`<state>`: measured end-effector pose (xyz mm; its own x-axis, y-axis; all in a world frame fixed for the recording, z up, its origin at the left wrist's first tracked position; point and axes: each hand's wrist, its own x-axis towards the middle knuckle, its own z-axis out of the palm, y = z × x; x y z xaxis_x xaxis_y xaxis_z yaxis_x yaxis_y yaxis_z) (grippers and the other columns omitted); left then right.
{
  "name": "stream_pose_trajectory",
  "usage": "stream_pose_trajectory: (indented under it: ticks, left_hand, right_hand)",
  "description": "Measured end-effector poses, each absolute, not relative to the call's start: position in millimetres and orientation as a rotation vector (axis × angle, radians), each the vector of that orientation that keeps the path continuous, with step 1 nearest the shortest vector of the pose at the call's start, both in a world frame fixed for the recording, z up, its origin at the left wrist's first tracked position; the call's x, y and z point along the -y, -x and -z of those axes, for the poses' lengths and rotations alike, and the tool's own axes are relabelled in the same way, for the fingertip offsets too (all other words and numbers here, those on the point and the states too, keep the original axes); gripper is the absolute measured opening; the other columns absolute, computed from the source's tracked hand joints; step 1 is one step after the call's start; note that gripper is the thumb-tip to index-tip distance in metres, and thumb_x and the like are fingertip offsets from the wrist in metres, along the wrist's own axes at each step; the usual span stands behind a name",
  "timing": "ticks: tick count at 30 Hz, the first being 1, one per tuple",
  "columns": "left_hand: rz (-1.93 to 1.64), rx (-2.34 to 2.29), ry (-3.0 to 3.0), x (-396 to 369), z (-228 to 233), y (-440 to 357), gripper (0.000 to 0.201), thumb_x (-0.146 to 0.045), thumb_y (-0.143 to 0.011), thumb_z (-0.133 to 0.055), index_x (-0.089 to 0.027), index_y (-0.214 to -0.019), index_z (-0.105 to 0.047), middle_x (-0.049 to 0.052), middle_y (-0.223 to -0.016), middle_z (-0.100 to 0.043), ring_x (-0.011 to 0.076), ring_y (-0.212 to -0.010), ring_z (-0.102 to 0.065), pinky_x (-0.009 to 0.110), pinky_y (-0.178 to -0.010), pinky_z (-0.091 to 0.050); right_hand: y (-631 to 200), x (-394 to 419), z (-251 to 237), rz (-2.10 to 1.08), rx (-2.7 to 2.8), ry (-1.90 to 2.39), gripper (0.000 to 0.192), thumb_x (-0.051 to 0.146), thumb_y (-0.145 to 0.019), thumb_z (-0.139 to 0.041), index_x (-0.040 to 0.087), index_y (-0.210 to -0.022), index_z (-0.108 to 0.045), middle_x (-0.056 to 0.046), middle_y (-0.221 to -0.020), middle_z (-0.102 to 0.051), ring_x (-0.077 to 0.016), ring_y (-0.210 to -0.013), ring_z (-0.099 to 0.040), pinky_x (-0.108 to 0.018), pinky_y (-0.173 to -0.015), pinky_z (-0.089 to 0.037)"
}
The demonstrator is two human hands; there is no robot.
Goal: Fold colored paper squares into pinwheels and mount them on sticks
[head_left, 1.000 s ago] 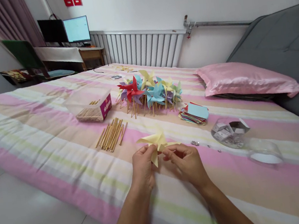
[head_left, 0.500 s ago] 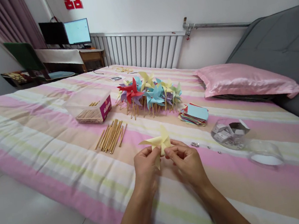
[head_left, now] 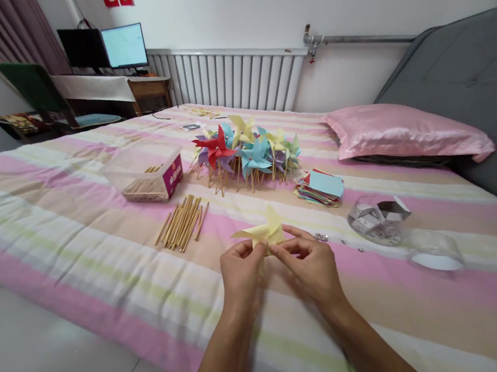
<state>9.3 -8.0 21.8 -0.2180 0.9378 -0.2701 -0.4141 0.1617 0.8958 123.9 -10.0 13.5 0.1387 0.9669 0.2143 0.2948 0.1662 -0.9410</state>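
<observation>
Between my two hands is a pale yellow paper pinwheel [head_left: 265, 231], its blades folded in toward the middle. My left hand [head_left: 243, 271] pinches it from the left, thumb near the centre. From the right, my right hand [head_left: 310, 263] grips it with thumb and fingers close to the centre. The thumbs almost meet and hide the lower part of the paper. Just right of my right hand lie some small metal fasteners [head_left: 321, 237] on the striped bedspread [head_left: 154, 300].
Finished pinwheels [head_left: 253, 149] on sticks stand in a cluster ahead. Left are loose sticks [head_left: 183, 223] and a clear plastic box [head_left: 148, 177] holding more. Right are a stack of coloured paper [head_left: 324, 184], a clear round container [head_left: 375, 222], its lid [head_left: 435, 250] and a pink pillow [head_left: 405, 130].
My right thumb and fingers have shifted left, nearer my left thumb at the pinwheel's centre. The pinwheel's lower blade is now mostly hidden. The camera view has tilted slightly.
</observation>
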Motion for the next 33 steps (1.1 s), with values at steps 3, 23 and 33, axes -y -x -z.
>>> stream_pose_trajectory:
  ticks: [3,23,33]
  left_hand:
    - [-1.399,-1.218,-0.676,7,-18,-8,0.019,-0.027,-0.056,-0.076,-0.012,-0.057,-0.065,-0.001,-0.054,-0.06,0.0088,-0.05,-0.05,0.02,-0.051,-0.036]
    - [-1.356,-1.291,-0.888,5,-20,-4,0.015,-0.026,-0.062,-0.068,-0.013,-0.057,-0.067,0.0,-0.054,-0.061,0.0108,-0.052,-0.052,0.021,-0.053,-0.037]
    - [-1.409,-1.463,-0.824,-4,-18,3,0.012,-0.026,-0.058,-0.065,-0.014,-0.06,-0.064,-0.005,-0.051,-0.055,0.0083,-0.05,-0.044,0.019,-0.049,-0.034]
  right_hand:
    - [-125,10,-13,-0.801,1.375,1.364,0.016,0.04,-0.071,-0.069,0.026,-0.064,-0.073,-0.009,-0.082,-0.072,-0.0309,-0.119,-0.051,-0.035,-0.066,-0.051]
    - [-125,6,-11,-0.908,1.36,1.363,0.025,0.045,-0.068,-0.07,0.02,-0.066,-0.074,-0.011,-0.099,-0.071,-0.0274,-0.103,-0.061,-0.035,-0.08,-0.047]
    - [-217,-16,-28,-0.478,1.473,1.818,0.02,0.016,-0.071,-0.06,0.019,-0.089,-0.068,-0.007,-0.095,-0.071,-0.0205,-0.08,-0.067,-0.032,-0.071,-0.048]
